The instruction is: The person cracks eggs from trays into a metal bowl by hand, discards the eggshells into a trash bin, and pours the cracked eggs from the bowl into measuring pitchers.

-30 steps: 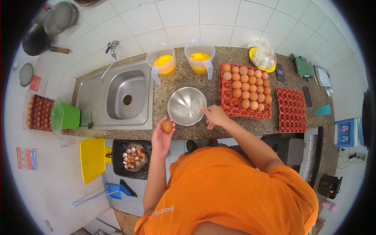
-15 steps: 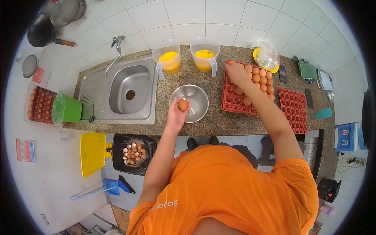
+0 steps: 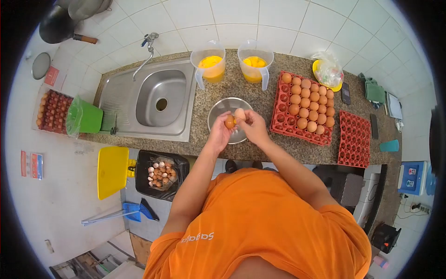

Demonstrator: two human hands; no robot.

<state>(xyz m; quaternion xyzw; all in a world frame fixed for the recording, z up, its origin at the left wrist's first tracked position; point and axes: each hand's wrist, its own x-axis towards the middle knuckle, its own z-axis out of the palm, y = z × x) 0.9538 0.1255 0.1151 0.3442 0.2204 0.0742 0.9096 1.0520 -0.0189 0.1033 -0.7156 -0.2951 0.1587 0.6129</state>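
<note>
Over the steel bowl (image 3: 215, 110) my two hands are close together. My left hand (image 3: 220, 134) is closed around a brown egg (image 3: 229, 122). In my right hand (image 3: 255, 129) is a lighter egg (image 3: 239, 114), gripped by the fingers right beside the first one. Whether the two shells touch I cannot tell. To the right of the bowl, a red egg tray (image 3: 282, 106) carries several rows of brown eggs, with bare cups along its left side. Behind the bowl stand two plastic jugs, a left jug (image 3: 207, 49) and a right jug (image 3: 254, 49), both holding yellow egg.
A steel sink (image 3: 186, 102) lies left on the granite counter. Below it, a black bin (image 3: 144, 179) holds eggshells beside its yellow lid (image 3: 111, 173). A second red tray (image 3: 354, 139) sits at right. A green bucket (image 3: 88, 117) and more trayed eggs (image 3: 55, 111) are far left.
My right hand has left the egg tray with an egg and come over the bowl beside my left hand. My left hand still holds its egg. The view has shifted slightly.
</note>
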